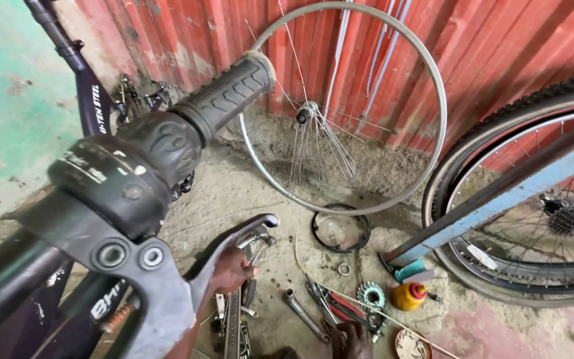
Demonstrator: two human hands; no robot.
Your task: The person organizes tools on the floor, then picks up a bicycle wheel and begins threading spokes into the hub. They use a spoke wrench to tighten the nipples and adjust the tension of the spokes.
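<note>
While both hands are seen only in part, the following is noted.
Room: sandy ground between the bare silver spoked wheel rim [344,106] and scattered grey metal tools [303,312] is open.
Hidden: left hand [229,271] is half covered by the black handlebar brake lever [230,242]; its grip cannot be told.
Right hand [351,339]: cut off at the bottom edge, fingers spread on tools.
Axis: black ribbed rubber handlebar grip [224,96] points up-right.
</note>
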